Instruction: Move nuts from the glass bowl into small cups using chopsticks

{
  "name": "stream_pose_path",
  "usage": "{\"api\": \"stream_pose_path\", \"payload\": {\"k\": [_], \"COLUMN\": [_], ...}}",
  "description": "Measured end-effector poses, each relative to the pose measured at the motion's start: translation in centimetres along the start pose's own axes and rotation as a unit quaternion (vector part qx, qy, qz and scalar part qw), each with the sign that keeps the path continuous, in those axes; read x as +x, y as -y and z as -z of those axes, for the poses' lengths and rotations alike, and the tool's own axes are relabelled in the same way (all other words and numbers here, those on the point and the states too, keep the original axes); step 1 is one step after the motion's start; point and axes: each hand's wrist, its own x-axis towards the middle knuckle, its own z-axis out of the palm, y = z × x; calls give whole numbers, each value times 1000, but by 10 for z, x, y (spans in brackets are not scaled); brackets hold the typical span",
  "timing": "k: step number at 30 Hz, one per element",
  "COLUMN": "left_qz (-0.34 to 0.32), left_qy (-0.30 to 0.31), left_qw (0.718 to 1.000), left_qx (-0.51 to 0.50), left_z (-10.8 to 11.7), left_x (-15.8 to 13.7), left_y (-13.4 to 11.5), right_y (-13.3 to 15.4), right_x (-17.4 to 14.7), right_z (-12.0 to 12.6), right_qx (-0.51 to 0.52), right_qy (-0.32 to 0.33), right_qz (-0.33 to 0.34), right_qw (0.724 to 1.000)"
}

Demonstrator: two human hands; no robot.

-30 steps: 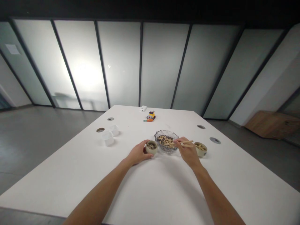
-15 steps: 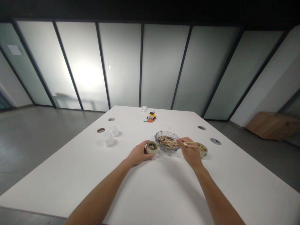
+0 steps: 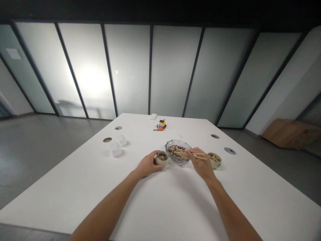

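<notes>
My left hand [image 3: 148,164] curls around a small pale cup [image 3: 162,162] that holds dark striped seeds, which look like sunflower seeds. Between the fingers of my right hand [image 3: 201,164] is a pair of wooden chopsticks [image 3: 200,156]. Their tips reach into a clear glass bowl [image 3: 181,161] with a mix of dark seeds and pale peanuts [image 3: 177,150]. Whether the tips pinch a piece is too small to tell. Just right of my right hand stands a second pale cup [image 3: 216,164] with peanuts in it.
Two clear plastic containers [image 3: 115,150] stand on the left of the white table [image 3: 160,201]. Farther back are a yellow toy vehicle [image 3: 162,124], a toy carrot [image 3: 158,129] and a white box [image 3: 152,116]. Round holes sit near both table edges.
My right hand has shifted slightly left with the chopsticks, and more of the right-hand cup shows. My left hand stays on its cup.
</notes>
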Motion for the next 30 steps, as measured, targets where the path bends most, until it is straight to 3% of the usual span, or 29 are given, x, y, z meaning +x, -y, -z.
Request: {"api": "stream_pose_path", "payload": {"k": [4, 7, 10, 13, 20, 30], "left_qz": [4, 11, 20, 19, 7, 4], "left_qy": [-4, -3, 1, -1, 4, 1], "left_qw": [1000, 1000, 1000, 1000, 1000, 1000], "left_qx": [0, -5, -4, 5, 8, -9], "left_z": [-1, -3, -3, -1, 0, -3], "left_x": [1, 1, 1, 1, 1, 1], "left_y": [3, 6, 6, 4, 2, 3], "right_y": [-1, 1, 7, 13, 0, -3], "right_x": [4, 6, 6, 5, 4, -4], "right_z": [5, 4, -1, -3, 1, -12], "right_qx": [-8, 68, 171, 184, 1, 36], "right_qy": [-69, -107, -73, -28, -68, -6], "right_qz": [-7, -62, -111, -123, -25, 4], "right_qw": [998, 990, 976, 975, 997, 999]}}
